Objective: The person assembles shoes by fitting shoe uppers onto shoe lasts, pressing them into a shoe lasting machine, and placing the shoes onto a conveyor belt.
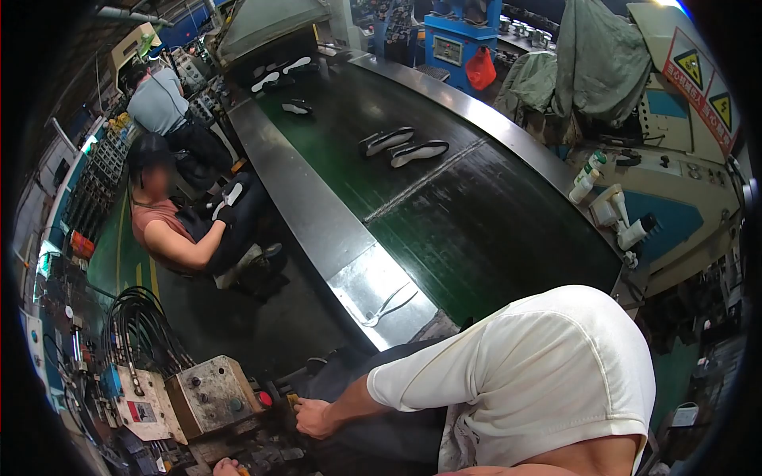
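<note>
My right hand (315, 418) reaches out from a white sleeve at the lower middle, its fingers curled against a small yellow piece (293, 399) on the machine, near a red button (264, 399). At the bottom edge, only part of my left hand (227, 467) shows, close to a small orange-yellow piece; its fingers are mostly cut off. Between and above my hands stands a worn control box (216, 397) with knobs. Dark machine parts around the hands are hard to make out.
A long green conveyor (492, 230) with metal edges carries several shoes (419, 152). Long tongs (389, 308) lie on its near edge. A seated person (171, 230) holds a shoe, with another person (159, 103) behind. Bottles (583, 184) stand at the right; black hoses (143, 317) rise at the left.
</note>
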Tool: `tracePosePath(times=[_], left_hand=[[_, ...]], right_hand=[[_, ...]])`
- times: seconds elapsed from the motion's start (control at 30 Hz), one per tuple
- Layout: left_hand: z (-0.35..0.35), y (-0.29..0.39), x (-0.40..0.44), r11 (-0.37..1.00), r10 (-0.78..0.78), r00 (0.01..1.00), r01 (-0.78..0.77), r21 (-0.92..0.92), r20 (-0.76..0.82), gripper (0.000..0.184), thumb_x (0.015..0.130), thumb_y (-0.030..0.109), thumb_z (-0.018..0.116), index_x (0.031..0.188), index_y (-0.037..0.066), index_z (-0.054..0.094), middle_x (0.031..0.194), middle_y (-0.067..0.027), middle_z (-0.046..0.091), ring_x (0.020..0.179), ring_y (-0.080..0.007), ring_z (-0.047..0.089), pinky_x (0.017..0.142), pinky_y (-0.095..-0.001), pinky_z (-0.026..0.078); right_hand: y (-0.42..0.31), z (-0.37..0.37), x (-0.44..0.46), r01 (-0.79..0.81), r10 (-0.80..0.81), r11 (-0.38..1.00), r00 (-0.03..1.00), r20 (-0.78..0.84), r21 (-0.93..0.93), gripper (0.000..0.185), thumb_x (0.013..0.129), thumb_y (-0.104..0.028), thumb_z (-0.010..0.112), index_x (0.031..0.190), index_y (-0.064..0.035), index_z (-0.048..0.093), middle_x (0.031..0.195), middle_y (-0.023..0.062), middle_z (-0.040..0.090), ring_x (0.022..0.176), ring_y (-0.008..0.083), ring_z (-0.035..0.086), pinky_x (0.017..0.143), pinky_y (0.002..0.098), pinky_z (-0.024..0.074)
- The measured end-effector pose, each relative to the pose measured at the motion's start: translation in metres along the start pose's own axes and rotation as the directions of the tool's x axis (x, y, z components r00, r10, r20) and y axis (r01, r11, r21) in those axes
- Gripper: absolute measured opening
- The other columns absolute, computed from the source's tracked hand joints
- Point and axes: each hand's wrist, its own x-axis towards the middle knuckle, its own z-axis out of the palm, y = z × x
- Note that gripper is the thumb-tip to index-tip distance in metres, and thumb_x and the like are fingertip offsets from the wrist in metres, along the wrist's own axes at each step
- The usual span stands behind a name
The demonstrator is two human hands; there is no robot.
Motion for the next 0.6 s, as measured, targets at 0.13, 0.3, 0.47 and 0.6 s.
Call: tracePosePath(times=[0.13,0.3,0.47,0.6], left_hand=[[0.041,0.065,-0.050,0.995,-0.096,0.991,0.098,0.015,-0.095,0.014,0.096,0.003,0.060,0.103,-0.006,0.068,0.090,-0.0144,0.067,0.080,-0.0248,0.065,0.065,-0.0346,0.056],[0.036,0.055,-0.040,0.995,-0.060,0.993,0.067,0.071,-0.103,0.014,0.094,0.001,0.060,0.100,-0.008,0.069,0.086,-0.0148,0.067,0.077,-0.0252,0.065,0.066,-0.0345,0.056],[0.034,0.054,-0.043,0.998,-0.029,0.997,0.034,0.061,-0.078,0.017,0.096,0.004,0.064,0.104,-0.009,0.072,0.095,-0.0174,0.073,0.083,-0.0268,0.069,0.075,-0.0351,0.057],[0.022,0.021,0.001,0.951,0.021,0.994,0.013,0.309,-0.107,0.017,0.094,0.005,0.063,0.101,-0.007,0.071,0.078,-0.0098,0.069,0.065,-0.0176,0.065,0.055,-0.0309,0.055]], right_hand=[[0.001,0.000,-0.001,0.000,0.000,1.000,1.000,-0.006,-0.002,0.021,0.082,-0.031,0.068,0.087,-0.0125,0.077,0.093,0.0065,0.076,0.107,0.0289,0.066,0.097,0.0456,0.0463],[0.000,-0.004,-0.003,0.008,-0.008,1.000,1.000,0.007,0.001,0.021,0.082,-0.031,0.069,0.089,-0.0125,0.077,0.095,0.0068,0.077,0.108,0.0289,0.066,0.098,0.0452,0.0464],[-0.002,-0.011,-0.005,-0.001,0.001,1.000,0.999,0.036,-0.005,0.024,0.081,-0.032,0.071,0.092,-0.0121,0.079,0.098,0.0077,0.077,0.111,0.0295,0.066,0.100,0.0448,0.0463],[-0.003,-0.009,-0.002,-0.011,0.009,0.999,0.998,0.055,0.041,0.024,0.080,-0.032,0.072,0.092,-0.0116,0.079,0.099,0.0083,0.076,0.112,0.0308,0.066,0.101,0.0469,0.0469]])
